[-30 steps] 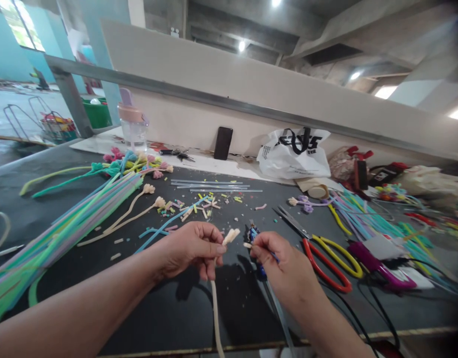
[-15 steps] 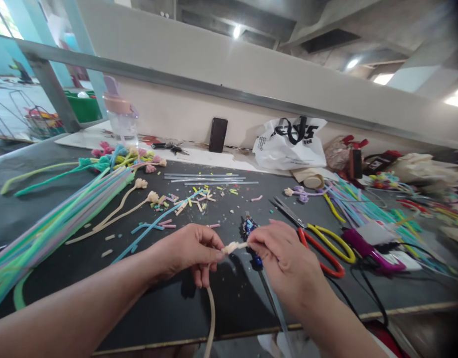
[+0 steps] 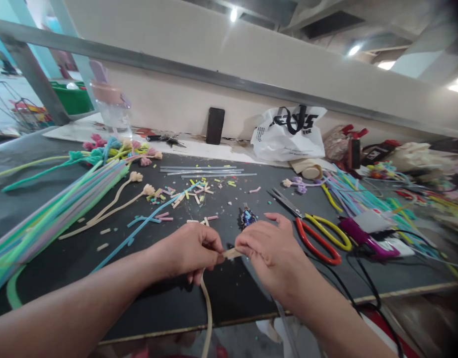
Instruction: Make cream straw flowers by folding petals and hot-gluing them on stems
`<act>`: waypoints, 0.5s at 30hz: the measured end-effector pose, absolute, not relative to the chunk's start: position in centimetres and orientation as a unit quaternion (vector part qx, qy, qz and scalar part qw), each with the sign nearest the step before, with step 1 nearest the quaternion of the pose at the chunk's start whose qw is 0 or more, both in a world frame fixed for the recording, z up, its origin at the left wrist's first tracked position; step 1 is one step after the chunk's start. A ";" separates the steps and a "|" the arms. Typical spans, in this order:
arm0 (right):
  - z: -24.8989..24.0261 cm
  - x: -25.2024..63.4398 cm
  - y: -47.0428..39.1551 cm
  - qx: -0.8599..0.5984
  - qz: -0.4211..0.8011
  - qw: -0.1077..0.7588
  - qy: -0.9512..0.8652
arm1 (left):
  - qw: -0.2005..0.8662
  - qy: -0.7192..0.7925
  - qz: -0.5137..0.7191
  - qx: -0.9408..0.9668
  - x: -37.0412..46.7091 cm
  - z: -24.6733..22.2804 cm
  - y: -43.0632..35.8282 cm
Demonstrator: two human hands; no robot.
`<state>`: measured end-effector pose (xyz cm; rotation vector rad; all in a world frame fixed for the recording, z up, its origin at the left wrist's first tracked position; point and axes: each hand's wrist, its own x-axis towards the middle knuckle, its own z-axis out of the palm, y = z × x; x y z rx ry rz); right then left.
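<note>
My left hand [image 3: 197, 251] pinches a cream fuzzy cord [image 3: 207, 303] between thumb and fingers, and a loose length of it hangs past the table's front edge. My right hand [image 3: 268, 251] grips the same cord a short way to the right, with a short piece showing between the fingertips. The fingers partly cover the piece between the hands. Just beyond the right hand lies a blue tool [image 3: 247, 218], half hidden by it. To the right of that hand rest large scissors [image 3: 318, 241] with one red and one yellow handle.
Cream cords with bunched ends [image 3: 120, 209], small cut pieces [image 3: 199, 194] and clear sticks [image 3: 208, 171] lie on the dark table. Bundles of coloured fuzzy stems [image 3: 76, 199] are at left. A purple tool [image 3: 363, 241], black cables, white bag [image 3: 288, 141], phone [image 3: 215, 126] and bottle [image 3: 113, 107] surround.
The hands have come closer together along the cord, and the knotted bulge between them is now mostly covered. The whole view has shifted slightly.
</note>
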<state>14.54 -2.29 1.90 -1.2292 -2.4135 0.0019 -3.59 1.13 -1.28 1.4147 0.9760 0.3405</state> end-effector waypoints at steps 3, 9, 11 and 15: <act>1.8 14.5 -2.3 -0.443 0.010 0.201 -0.874 | 0.639 0.431 0.147 0.620 -3.6 -1.0 1.0; 1.6 14.4 -2.2 -0.444 0.005 0.196 -0.875 | 0.635 0.433 0.151 0.622 -3.5 -0.9 1.0; 1.5 14.4 -2.2 -0.440 0.002 0.196 -0.876 | 0.634 0.434 0.151 0.622 -3.5 -1.0 1.0; 1.3 14.4 -2.2 -0.437 -0.003 0.189 -0.879 | 0.637 0.432 0.148 0.621 -3.5 -1.1 1.0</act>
